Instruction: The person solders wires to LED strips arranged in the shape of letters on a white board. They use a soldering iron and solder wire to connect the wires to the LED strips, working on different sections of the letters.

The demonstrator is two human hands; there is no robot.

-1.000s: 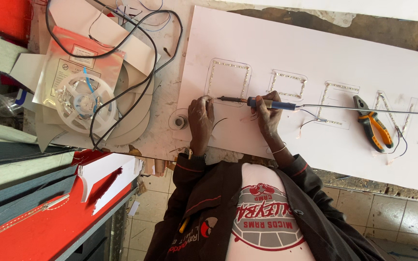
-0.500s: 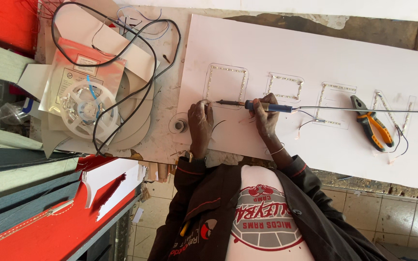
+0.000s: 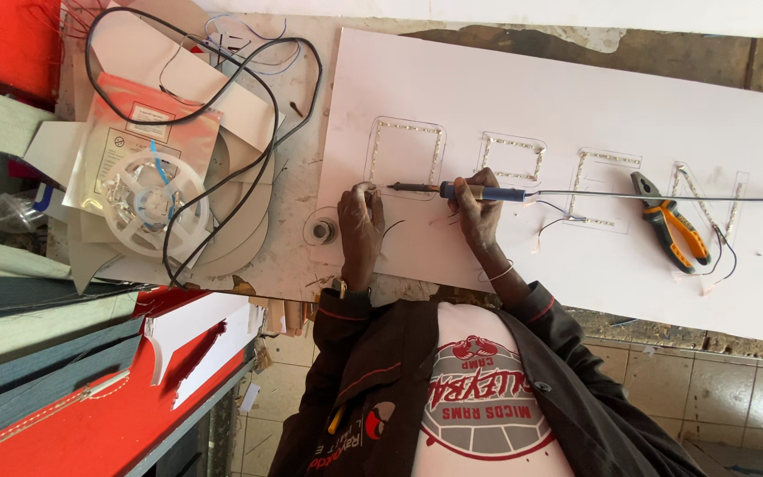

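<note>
A white board [image 3: 576, 97] lies on the bench with several letter outlines made of LED strip [image 3: 406, 128]. My right hand [image 3: 477, 210] grips a blue-handled soldering iron [image 3: 479, 190]; its dark tip points left at the lower left corner of the first outline. The iron's cord [image 3: 664, 196] runs off to the right across the board. My left hand [image 3: 360, 221] rests on the board just left of the tip, fingers pinched on a thin dark wire [image 3: 390, 228] that curls out beside it.
Orange-handled pliers [image 3: 671, 228] lie on the board at the right among loose wires. Left of the board sit a white LED-strip reel [image 3: 154, 203] on packaging, a looped black cable [image 3: 258, 106] and a small tape roll [image 3: 320, 231]. Red panels [image 3: 90, 415] lean at the lower left.
Both hands stay where they were, with the iron tip at the same corner. Only the view has shifted slightly.
</note>
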